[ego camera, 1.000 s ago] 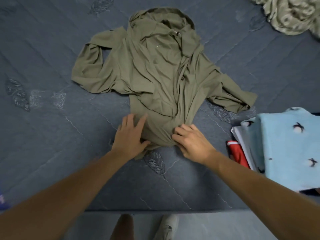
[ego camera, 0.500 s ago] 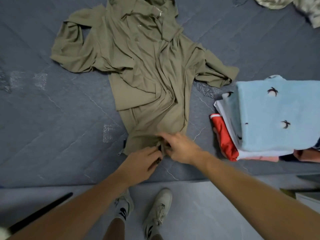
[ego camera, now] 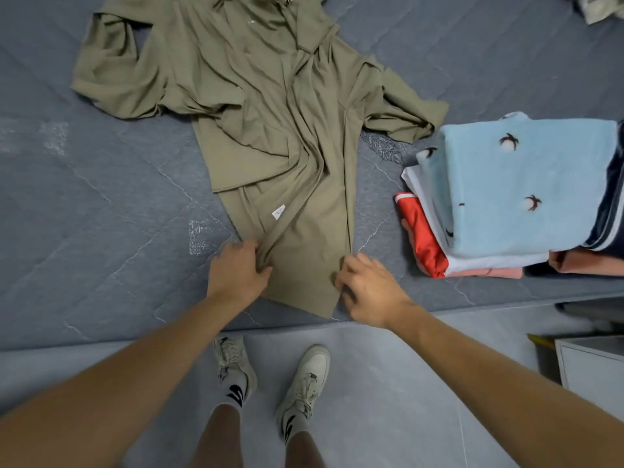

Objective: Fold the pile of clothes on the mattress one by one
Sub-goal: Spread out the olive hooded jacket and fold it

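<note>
Where it lies spread on the grey quilted mattress (ego camera: 101, 204), the olive-green hooded jacket (ego camera: 270, 106) is rumpled, its front creased in long diagonal folds that run toward the hem at the near edge of the mattress. Both sleeves are bunched, one flung out to the left and one to the right, and a small white label (ego camera: 278, 212) shows on the lower part of the cloth. The left hand (ego camera: 238, 270) grips the hem's left corner, fingers curled into a gathered fold. The right hand (ego camera: 366, 287) pinches the hem's right corner, fingers bent over the edge. To the right sits a stack of folded clothes (ego camera: 506, 211), a light blue fleece with dark bird shapes on top and a red piece beneath.
</note>
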Demonstrator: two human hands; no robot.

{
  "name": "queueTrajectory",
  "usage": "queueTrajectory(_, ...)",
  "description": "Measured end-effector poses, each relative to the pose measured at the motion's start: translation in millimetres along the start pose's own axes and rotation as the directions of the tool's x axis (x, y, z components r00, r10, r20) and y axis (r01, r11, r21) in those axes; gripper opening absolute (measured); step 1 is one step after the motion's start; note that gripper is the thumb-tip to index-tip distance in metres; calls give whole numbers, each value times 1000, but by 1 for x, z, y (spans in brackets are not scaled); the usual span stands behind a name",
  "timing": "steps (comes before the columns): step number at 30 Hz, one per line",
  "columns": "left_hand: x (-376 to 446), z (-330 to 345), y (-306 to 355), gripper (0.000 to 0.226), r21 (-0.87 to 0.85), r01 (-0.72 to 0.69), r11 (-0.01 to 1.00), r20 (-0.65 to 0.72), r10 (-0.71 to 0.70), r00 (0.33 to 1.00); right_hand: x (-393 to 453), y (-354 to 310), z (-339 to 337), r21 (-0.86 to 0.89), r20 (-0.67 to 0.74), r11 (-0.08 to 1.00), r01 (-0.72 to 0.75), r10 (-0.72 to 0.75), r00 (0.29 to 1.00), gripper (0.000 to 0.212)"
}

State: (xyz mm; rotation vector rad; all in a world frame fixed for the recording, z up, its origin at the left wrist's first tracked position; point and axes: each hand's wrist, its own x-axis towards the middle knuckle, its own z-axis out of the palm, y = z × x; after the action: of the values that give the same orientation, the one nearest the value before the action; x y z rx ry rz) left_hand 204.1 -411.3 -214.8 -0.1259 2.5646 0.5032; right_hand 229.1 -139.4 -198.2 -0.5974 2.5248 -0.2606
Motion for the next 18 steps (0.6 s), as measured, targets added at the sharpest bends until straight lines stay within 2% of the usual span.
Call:
queueTrajectory(2, -3, 2, 1, 22, -68, -50, 996, 43, 53, 998, 6, -10, 0, 116, -113, 992, -40, 53, 992, 26)
queueTrajectory(4, -12, 1, 5, 26, -134, -101, 986, 143, 120, 982, 19, -25, -4, 322, -145, 943, -88, 141, 979, 34)
queueTrajectory(6, -18, -1, 6, 42, -114, -153, 982, 208, 174, 962, 35, -39, -9, 449, -136, 886, -120, 200, 970, 47)
queueTrajectory(8, -17, -8, 3, 55, -49, -167, 985, 106, 172, 979, 50, -49, -13, 444, -131, 888, -119, 195, 972, 57)
queueTrajectory(9, -10, -13, -2, 52, -49, -166, 985, 17, 167, 986, 56, -53, -16, 420, -126, 900, -116, 185, 975, 60)
queueTrajectory(11, 10, -28, -9, 30, -31, -159, 987, -134, 153, 979, 66, -59, -18, 384, -115, 916, -113, 169, 979, 63)
queueTrajectory(12, 24, -37, -11, 31, 6, -146, 989, -181, 144, 973, 70, -62, -19, 376, -116, 920, -109, 163, 980, 65)
queueTrajectory(13, 41, -46, -11, 43, 41, -137, 990, -211, 143, 967, 75, -64, -20, 372, -121, 923, -101, 156, 980, 66)
queueTrajectory(16, 98, -77, -4, 74, 200, -107, 974, -191, 146, 971, 95, -68, -25, 362, -164, 928, -85, 153, 975, 69)
queueTrajectory(18, 132, -89, -2, 80, 374, -125, 919, -110, 178, 978, 110, -67, -26, 368, -173, 922, -122, 197, 965, 70)
